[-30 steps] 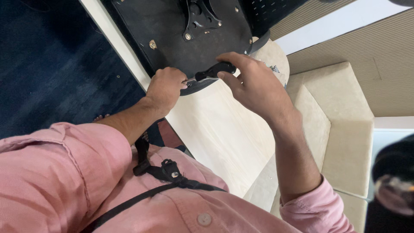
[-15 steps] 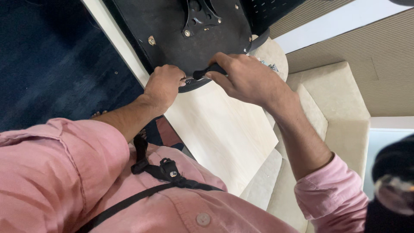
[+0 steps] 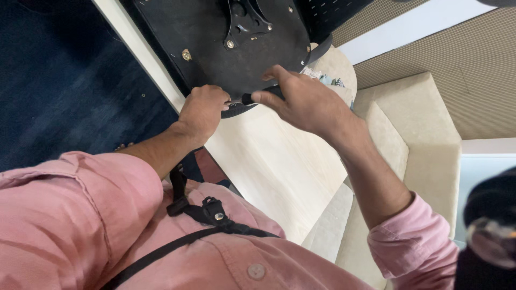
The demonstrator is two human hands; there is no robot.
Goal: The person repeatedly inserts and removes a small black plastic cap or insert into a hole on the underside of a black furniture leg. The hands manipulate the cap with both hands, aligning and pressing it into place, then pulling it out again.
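Note:
A black chair seat base [image 3: 215,53] lies upside down on a light wooden table [image 3: 279,166], with a metal bracket [image 3: 242,24] and brass-coloured screws on its underside. My left hand [image 3: 203,110] is closed at the seat's near edge, pinching the metal tip of a screwdriver [image 3: 255,98]. My right hand [image 3: 303,102] wraps around the screwdriver's black handle, which points left toward the left hand. The tip itself is hidden under my left fingers.
A dark blue carpet [image 3: 59,91] lies to the left of the table. A beige cushioned seat [image 3: 419,134] stands at the right. A dark blurred object [image 3: 489,231] fills the lower right corner. Small items [image 3: 322,78] lie on the table behind my right hand.
My right hand has shifted along the screwdriver handle and turned, fingers now more spread over it. My left hand has stayed at the seat's edge.

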